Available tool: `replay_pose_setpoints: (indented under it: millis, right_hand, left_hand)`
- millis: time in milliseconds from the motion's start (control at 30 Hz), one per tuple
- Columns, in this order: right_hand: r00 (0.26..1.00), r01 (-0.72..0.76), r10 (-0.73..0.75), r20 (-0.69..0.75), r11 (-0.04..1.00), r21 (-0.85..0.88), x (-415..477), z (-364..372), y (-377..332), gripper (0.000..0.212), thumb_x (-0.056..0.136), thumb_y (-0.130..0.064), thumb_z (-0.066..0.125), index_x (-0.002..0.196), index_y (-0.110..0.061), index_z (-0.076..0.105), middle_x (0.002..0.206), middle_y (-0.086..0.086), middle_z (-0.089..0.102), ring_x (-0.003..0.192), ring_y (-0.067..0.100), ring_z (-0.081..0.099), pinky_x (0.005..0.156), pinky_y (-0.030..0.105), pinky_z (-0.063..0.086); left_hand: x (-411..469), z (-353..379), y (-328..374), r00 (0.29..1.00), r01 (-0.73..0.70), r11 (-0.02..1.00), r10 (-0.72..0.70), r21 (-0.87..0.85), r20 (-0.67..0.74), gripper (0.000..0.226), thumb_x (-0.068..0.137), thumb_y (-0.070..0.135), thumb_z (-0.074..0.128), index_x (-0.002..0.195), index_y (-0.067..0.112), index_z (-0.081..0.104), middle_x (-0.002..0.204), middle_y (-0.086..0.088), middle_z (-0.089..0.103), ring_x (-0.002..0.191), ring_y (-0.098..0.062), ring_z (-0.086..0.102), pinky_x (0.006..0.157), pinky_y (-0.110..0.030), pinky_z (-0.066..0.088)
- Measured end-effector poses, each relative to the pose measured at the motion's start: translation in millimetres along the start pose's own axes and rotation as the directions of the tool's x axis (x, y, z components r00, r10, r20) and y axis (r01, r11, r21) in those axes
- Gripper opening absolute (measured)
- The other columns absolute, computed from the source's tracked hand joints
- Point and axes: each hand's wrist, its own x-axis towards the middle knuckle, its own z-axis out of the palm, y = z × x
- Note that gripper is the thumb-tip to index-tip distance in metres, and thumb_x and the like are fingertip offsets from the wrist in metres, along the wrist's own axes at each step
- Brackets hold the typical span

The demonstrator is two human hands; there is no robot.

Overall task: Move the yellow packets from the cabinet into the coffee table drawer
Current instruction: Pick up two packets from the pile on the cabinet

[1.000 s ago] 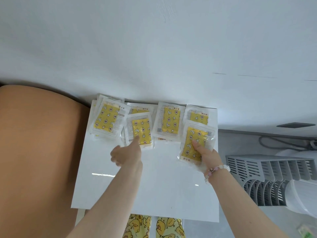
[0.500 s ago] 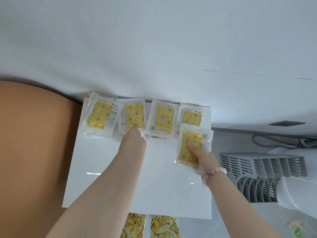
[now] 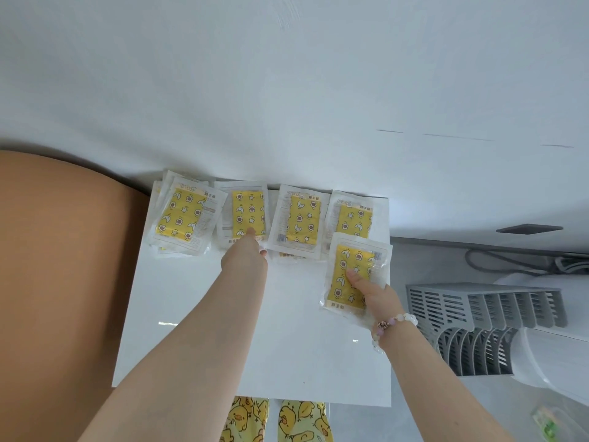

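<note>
Several yellow packets in clear wrappers lie in a row at the back of the white cabinet top: a stack at the left, a second packet, a third and a fourth. My left hand reaches forward and one fingertip touches the lower edge of the second packet. My right hand, with a bead bracelet at the wrist, pinches another yellow packet, thumb on top. This packet sits in front of the fourth one and overlaps it.
A white wall rises straight behind the row. An orange-brown rounded surface borders the cabinet on the left. To the right, lower down, stand a grey slatted rack and a white appliance, with cables behind.
My left fingertip has slid its packet back toward the wall, over the one behind. My right hand has drawn its packet slightly toward me, away from the row.
</note>
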Motion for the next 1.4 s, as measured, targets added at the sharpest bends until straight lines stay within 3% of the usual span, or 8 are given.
replay_pose_setpoints:
  millis: [200, 467, 600, 733, 900, 1067, 1267, 1400]
  right_hand:
    - [1.0, -0.005, 0.006, -0.029, 1.0, 0.005, 2, -3, 3, 0.015, 0.082, -0.028, 0.071, 0.093, -0.019, 0.065, 0.096, 0.003, 0.07, 0.096, 0.025, 0.066, 0.087, 0.036, 0.051]
    - [1.0, -0.023, 0.023, -0.007, 0.996, 0.09, 2, 19, -2, 0.019, 0.086, -0.026, 0.066, 0.102, -0.017, 0.066, 0.097, 0.001, 0.07, 0.094, 0.022, 0.065, 0.082, 0.034, 0.052]
    - [0.995, -0.064, 0.049, 0.088, 0.981, 0.184, 5, 33, -7, 0.012, 0.091, -0.021, 0.056, 0.093, -0.019, 0.069, 0.102, 0.005, 0.071, 0.097, 0.026, 0.066, 0.095, 0.043, 0.049]
    - [0.976, -0.139, 0.081, 0.201, 0.947, 0.291, 5, 46, -14, 0.033, 0.093, -0.018, 0.047, 0.117, -0.004, 0.064, 0.121, 0.017, 0.063, 0.109, 0.036, 0.062, 0.09, 0.047, 0.052]
    - [0.981, -0.137, 0.099, 0.166, 0.962, 0.237, 5, 42, -11, 0.034, 0.084, -0.038, 0.054, 0.104, -0.016, 0.071, 0.106, 0.003, 0.071, 0.11, 0.034, 0.062, 0.097, 0.047, 0.047]
    - [0.981, -0.13, 0.088, 0.173, 0.96, 0.247, 1, 33, -9, 0.02, 0.094, -0.022, 0.05, 0.099, -0.018, 0.068, 0.11, 0.01, 0.069, 0.107, 0.033, 0.063, 0.099, 0.055, 0.044]
    - [0.991, -0.05, 0.039, 0.13, 0.995, 0.088, -2, 27, -17, 0.014, 0.096, -0.02, 0.051, 0.095, -0.018, 0.065, 0.095, 0.002, 0.068, 0.094, 0.025, 0.064, 0.095, 0.045, 0.048]
    - [0.982, -0.054, 0.049, 0.183, 0.998, 0.025, -4, 22, -16, 0.018, 0.097, -0.017, 0.048, 0.101, -0.013, 0.065, 0.089, 0.002, 0.068, 0.083, 0.022, 0.064, 0.081, 0.04, 0.051]
  left_hand:
    - [-14, -1, 1, 0.988, 0.129, 0.984, -0.138, -0.121, -0.068, 0.039, 0.086, 0.032, 0.066, 0.119, 0.019, 0.049, 0.092, 0.002, 0.051, 0.095, -0.015, 0.045, 0.088, -0.026, 0.04]
    - [-57, -30, -13, 0.974, 0.096, 0.879, 0.013, -0.466, 0.225, 0.029, 0.092, -0.001, 0.05, 0.119, 0.009, 0.056, 0.111, -0.005, 0.067, 0.087, -0.013, 0.066, 0.067, -0.021, 0.056]
    - [-85, -39, -32, 0.937, -0.016, 0.961, 0.11, -0.275, 0.33, 0.032, 0.088, -0.007, 0.054, 0.113, 0.011, 0.059, 0.108, -0.007, 0.07, 0.096, -0.017, 0.068, 0.077, -0.027, 0.058]
    - [-93, -41, -50, 0.899, -0.252, 0.965, 0.204, 0.077, 0.387, 0.033, 0.085, -0.002, 0.061, 0.11, 0.02, 0.059, 0.106, -0.005, 0.071, 0.1, -0.022, 0.067, 0.089, -0.04, 0.053]
    - [-86, -39, -38, 0.95, -0.165, 0.984, 0.142, 0.062, 0.278, 0.02, 0.091, 0.006, 0.056, 0.093, 0.026, 0.059, 0.085, 0.007, 0.071, 0.089, -0.014, 0.063, 0.09, -0.035, 0.046]
    - [-76, -40, -25, 0.929, -0.252, 0.958, 0.199, 0.138, 0.313, 0.024, 0.091, 0.003, 0.051, 0.092, 0.026, 0.058, 0.09, 0.007, 0.066, 0.084, -0.008, 0.061, 0.069, -0.026, 0.05]
    - [-56, -64, 18, 0.837, -0.372, 0.87, 0.164, 0.324, 0.521, 0.026, 0.064, 0.006, 0.072, 0.081, 0.022, 0.062, 0.073, 0.011, 0.07, 0.08, -0.014, 0.064, 0.067, -0.027, 0.047]
    - [-53, -56, 44, 0.741, -0.563, 0.596, 0.057, 0.572, 0.669, 0.065, 0.068, 0.008, 0.078, 0.119, 0.04, 0.055, 0.112, 0.005, 0.063, 0.092, -0.015, 0.065, 0.065, -0.023, 0.051]
